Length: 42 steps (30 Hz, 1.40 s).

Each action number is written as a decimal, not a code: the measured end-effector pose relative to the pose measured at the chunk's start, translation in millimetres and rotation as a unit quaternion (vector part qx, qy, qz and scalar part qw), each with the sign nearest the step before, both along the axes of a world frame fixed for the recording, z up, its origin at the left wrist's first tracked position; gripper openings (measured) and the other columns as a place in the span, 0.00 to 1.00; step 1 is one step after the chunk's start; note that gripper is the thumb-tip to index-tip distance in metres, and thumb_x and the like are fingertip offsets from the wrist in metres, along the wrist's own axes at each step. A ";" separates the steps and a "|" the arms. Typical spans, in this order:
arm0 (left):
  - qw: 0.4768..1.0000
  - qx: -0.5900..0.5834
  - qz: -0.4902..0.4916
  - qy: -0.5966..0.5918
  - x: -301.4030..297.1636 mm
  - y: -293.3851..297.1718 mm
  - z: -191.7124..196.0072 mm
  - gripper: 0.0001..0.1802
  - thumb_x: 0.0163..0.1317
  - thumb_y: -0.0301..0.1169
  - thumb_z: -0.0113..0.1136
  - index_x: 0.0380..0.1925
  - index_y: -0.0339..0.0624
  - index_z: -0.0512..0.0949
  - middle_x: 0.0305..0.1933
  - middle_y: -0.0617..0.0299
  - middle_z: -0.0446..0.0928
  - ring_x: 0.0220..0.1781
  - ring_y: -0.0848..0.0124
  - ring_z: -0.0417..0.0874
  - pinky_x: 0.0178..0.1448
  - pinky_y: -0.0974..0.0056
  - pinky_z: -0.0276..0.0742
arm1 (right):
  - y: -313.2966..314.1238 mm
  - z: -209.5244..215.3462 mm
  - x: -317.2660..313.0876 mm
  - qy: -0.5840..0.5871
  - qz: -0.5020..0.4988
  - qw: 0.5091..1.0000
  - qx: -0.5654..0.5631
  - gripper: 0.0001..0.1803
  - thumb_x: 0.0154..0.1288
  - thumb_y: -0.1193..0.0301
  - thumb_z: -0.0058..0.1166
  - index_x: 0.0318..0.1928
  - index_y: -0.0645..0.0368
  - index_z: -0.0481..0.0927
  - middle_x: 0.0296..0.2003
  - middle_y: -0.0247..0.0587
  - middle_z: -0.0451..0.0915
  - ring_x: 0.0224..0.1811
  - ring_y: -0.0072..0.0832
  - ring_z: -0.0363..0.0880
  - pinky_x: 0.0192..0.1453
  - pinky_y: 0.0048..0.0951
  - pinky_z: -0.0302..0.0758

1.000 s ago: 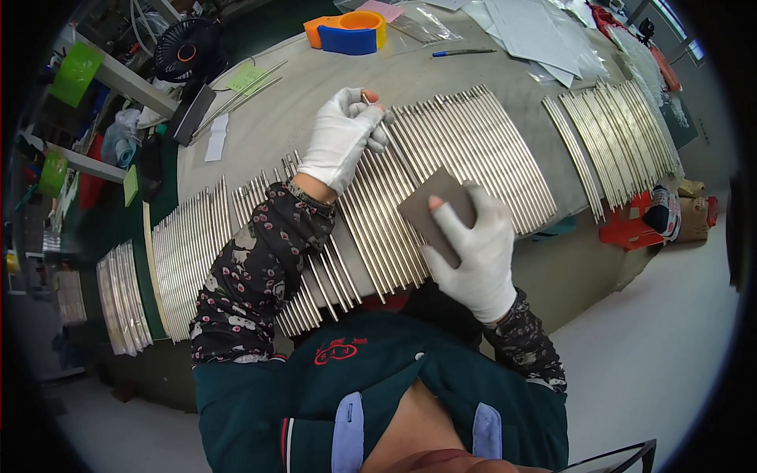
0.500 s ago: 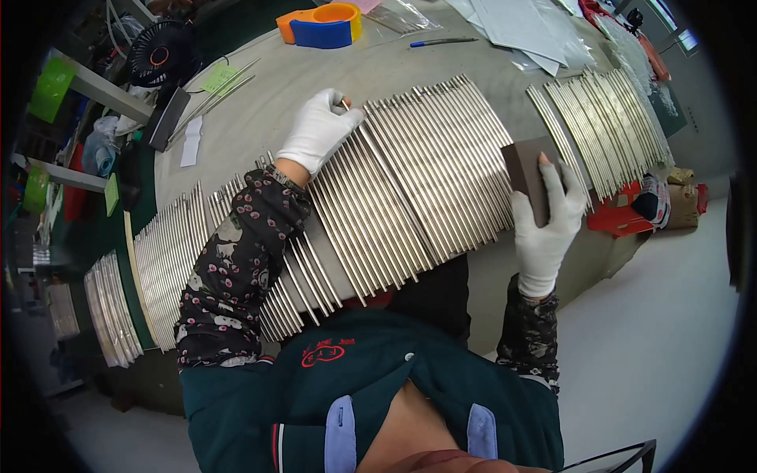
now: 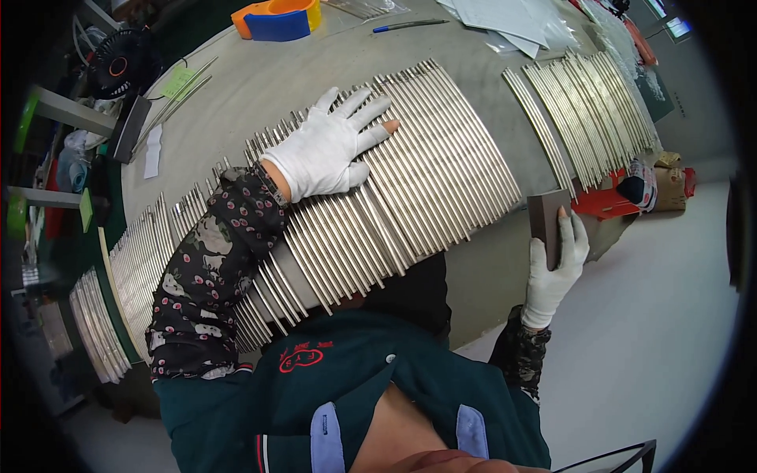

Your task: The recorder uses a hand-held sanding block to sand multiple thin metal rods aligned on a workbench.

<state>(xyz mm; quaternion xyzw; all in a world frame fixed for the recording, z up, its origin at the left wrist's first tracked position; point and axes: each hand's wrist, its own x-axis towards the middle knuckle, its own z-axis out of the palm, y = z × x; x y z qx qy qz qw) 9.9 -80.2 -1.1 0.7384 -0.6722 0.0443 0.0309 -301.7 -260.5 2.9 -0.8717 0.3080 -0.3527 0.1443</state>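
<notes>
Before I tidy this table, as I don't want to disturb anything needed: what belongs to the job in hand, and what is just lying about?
Seemingly in the job:
silvery rods, under the spread left hand
brown block, held in the right hand

Apparently just lying about:
blue pen
orange-and-blue ring-shaped holder
white sheets

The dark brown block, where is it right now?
Right of centre in the head view, the dark brown block is in the person's right hand, below the rightmost rods.
</notes>
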 end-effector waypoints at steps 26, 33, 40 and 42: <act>0.992 -0.097 -0.038 0.068 11.7 32.6 26.2 0.48 0.61 0.71 0.25 0.72 0.49 0.50 0.75 0.46 0.48 0.75 0.45 0.48 0.74 0.37 0.35 | 3.4 3.2 -2.7 -0.010 0.040 0.999 -0.016 0.31 0.50 0.70 0.60 0.58 0.56 0.74 0.57 0.53 0.69 0.57 0.46 0.67 0.61 0.43 0.66; 0.996 0.061 0.042 0.045 1.4 143.6 11.4 0.48 0.61 0.71 0.27 0.73 0.52 0.44 0.75 0.43 0.46 0.75 0.42 0.48 0.73 0.36 0.36 | 1.5 -2.3 0.7 0.000 0.028 1.000 0.004 0.30 0.51 0.70 0.59 0.59 0.57 0.73 0.58 0.53 0.68 0.58 0.46 0.68 0.62 0.43 0.67; 0.995 0.076 0.065 0.025 -9.8 99.8 2.1 0.46 0.63 0.67 0.31 0.73 0.51 0.43 0.75 0.42 0.43 0.75 0.42 0.47 0.73 0.37 0.39 | 14.2 5.7 22.7 -0.021 0.089 0.996 0.003 0.30 0.52 0.69 0.59 0.59 0.55 0.73 0.58 0.52 0.69 0.58 0.46 0.69 0.61 0.42 0.68; 0.996 0.006 0.069 0.054 -11.1 93.9 -1.2 0.46 0.63 0.66 0.34 0.73 0.50 0.45 0.75 0.43 0.44 0.75 0.43 0.47 0.73 0.37 0.39 | 15.8 6.4 25.1 -0.025 0.102 0.995 0.003 0.30 0.52 0.68 0.59 0.59 0.55 0.73 0.58 0.53 0.69 0.58 0.46 0.69 0.61 0.42 0.68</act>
